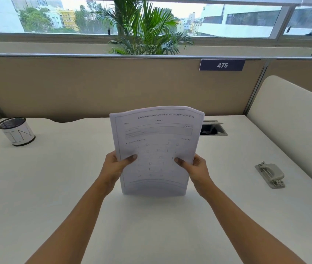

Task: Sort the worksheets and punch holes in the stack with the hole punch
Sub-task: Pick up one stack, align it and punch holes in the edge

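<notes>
You hold the worksheets (156,149) upright at frame centre, bottom edge on the bench (56,178). Left hand (116,163) & right hand (196,165) grip its side edges, thumbs in front. Hole punch (270,175) lies at mid right, well apart.

bare desk (59,187) left of stack (156,149), punch (270,175) well right with open path, cup (17,131) far-left corner

A person's left hand (113,166) and right hand (199,169), both bare. Back from the fingers (130,158), the wrists and slender forearms are uncovered all the way to the view's bottom edge.
</notes>
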{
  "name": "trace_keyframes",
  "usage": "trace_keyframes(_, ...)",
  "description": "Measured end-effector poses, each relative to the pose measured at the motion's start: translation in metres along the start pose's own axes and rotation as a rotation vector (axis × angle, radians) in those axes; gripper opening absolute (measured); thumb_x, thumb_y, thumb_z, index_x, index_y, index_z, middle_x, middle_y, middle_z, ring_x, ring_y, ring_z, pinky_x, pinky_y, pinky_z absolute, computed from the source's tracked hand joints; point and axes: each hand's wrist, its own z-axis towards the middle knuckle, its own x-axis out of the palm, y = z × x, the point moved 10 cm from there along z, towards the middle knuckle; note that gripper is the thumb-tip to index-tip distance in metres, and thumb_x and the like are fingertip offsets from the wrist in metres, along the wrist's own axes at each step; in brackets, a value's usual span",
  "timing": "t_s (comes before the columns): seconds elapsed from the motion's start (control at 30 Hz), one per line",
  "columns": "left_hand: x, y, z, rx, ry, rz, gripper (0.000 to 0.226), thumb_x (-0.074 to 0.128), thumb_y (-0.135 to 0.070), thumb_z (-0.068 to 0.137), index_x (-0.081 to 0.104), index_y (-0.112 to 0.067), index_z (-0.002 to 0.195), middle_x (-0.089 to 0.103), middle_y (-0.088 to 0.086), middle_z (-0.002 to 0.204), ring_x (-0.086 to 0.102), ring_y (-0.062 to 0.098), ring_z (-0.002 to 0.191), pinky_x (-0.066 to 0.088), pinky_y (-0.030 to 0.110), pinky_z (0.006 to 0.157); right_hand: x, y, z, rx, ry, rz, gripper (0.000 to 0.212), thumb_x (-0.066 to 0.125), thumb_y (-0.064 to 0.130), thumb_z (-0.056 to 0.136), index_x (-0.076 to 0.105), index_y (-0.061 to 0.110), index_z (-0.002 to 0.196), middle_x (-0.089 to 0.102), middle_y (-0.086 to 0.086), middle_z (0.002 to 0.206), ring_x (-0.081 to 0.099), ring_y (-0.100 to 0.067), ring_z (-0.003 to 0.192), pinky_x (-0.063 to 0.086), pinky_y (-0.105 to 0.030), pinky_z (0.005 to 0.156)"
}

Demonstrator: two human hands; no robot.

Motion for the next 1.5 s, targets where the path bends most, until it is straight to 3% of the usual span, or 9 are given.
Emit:
trace_keyframes(0.17, 0.002, -0.008, 0.002, 0.034, -0.026, 0.026, 0.016, 0.058, -0.009, 0.086, 0.062, -0.025, 0.085, 0.066, -0.002, 0.088, 0.061, 0.018, 0.082, 0.052, 0.030, 0.068, -0.001, 0.003, 0.002, -0.009, -0.008, -0.001, 0.011, 0.069, 0.014, 0.078, 0.068, 0.016, 0.089, 0.070, -0.006, 0.091, 0.064, -0.026, 0.085, 0.057, -0.036, 0.078)
trace_keyframes(0.3, 0.001, -0.015, 0.003, 0.071, -0.008, 0.045, 0.016, 0.067, -0.013, 0.080, 0.063, -0.027, 0.086, 0.067, -0.005, 0.088, 0.063, 0.015, 0.083, 0.053, 0.027, 0.067, -0.002, 0.007, 0.004, -0.018, -0.011, -0.001, 0.011, 0.072, 0.011, 0.075, 0.069, 0.017, 0.083, 0.070, -0.007, 0.089, 0.064, -0.027, 0.084, 0.056, -0.042, 0.080)
trace_keyframes(0.4, 0.000, -0.015, 0.003, 0.076, 0.026, 0.062, 0.023, 0.072, -0.025, 0.066, 0.065, -0.032, 0.086, 0.071, -0.017, 0.079, 0.066, 0.008, 0.077, 0.054, 0.022, 0.063, -0.004, 0.007, 0.004, -0.014, -0.020, 0.006, 0.014, 0.075, 0.008, 0.072, 0.070, 0.017, 0.081, 0.071, -0.004, 0.087, 0.064, -0.026, 0.083, 0.056, -0.039, 0.078)
trace_keyframes(0.53, 0.002, -0.018, 0.002, 0.097, 0.010, 0.071, 0.020, 0.067, -0.012, 0.080, 0.063, -0.031, 0.086, 0.070, -0.014, 0.080, 0.065, 0.011, 0.078, 0.055, 0.024, 0.064, -0.003, 0.009, 0.004, -0.026, -0.025, 0.006, 0.009, 0.074, 0.010, 0.073, 0.071, 0.017, 0.077, 0.072, 0.003, 0.075, 0.063, -0.024, 0.078, 0.055, -0.033, 0.072)
trace_keyframes(0.87, -0.001, -0.018, 0.002, 0.111, 0.019, 0.046, 0.023, 0.073, -0.019, 0.067, 0.065, -0.030, 0.086, 0.070, -0.013, 0.082, 0.064, 0.014, 0.083, 0.055, 0.028, 0.067, -0.002, 0.010, 0.002, -0.021, -0.015, 0.003, 0.015, 0.073, 0.009, 0.073, 0.069, 0.016, 0.085, 0.070, -0.006, 0.090, 0.063, -0.025, 0.083, 0.056, -0.037, 0.077)
trace_keyframes(1.07, -0.001, -0.018, 0.004, 0.106, -0.019, 0.076, 0.020, 0.064, -0.010, 0.081, 0.063, -0.030, 0.085, 0.070, -0.017, 0.074, 0.063, 0.015, 0.079, 0.054, 0.027, 0.064, -0.002, 0.013, 0.003, -0.039, -0.036, -0.014, 0.009, 0.073, 0.014, 0.075, 0.069, 0.017, 0.083, 0.069, -0.009, 0.088, 0.062, -0.032, 0.083, 0.054, -0.049, 0.081)
trace_keyframes(1.2, 0.000, -0.021, 0.003, 0.121, 0.006, 0.073, 0.022, 0.069, -0.009, 0.078, 0.063, -0.028, 0.087, 0.068, -0.006, 0.088, 0.063, 0.017, 0.084, 0.055, 0.031, 0.069, -0.002, 0.013, 0.004, -0.039, -0.030, -0.012, 0.013, 0.075, 0.012, 0.073, 0.069, 0.016, 0.084, 0.069, -0.007, 0.089, 0.063, -0.029, 0.083, 0.056, -0.043, 0.079)
trace_keyframes(1.3, 0.001, -0.016, 0.001, 0.096, 0.033, 0.065, 0.025, 0.075, -0.017, 0.067, 0.066, -0.031, 0.086, 0.072, -0.015, 0.082, 0.065, 0.011, 0.082, 0.056, 0.027, 0.069, -0.002, 0.008, 0.004, -0.022, -0.016, 0.004, 0.015, 0.074, 0.007, 0.072, 0.070, 0.016, 0.083, 0.071, -0.002, 0.086, 0.065, -0.022, 0.080, 0.056, -0.031, 0.073)
trace_keyframes(1.5, 0.000, -0.016, 0.002, 0.095, -0.008, 0.062, 0.023, 0.066, -0.006, 0.079, 0.063, -0.026, 0.089, 0.067, -0.001, 0.095, 0.062, 0.022, 0.089, 0.053, 0.037, 0.076, -0.001, 0.014, 0.006, -0.054, -0.031, -0.004, 0.012, 0.074, 0.008, 0.073, 0.070, 0.017, 0.079, 0.071, 0.000, 0.081, 0.065, -0.020, 0.076, 0.054, -0.029, 0.068)
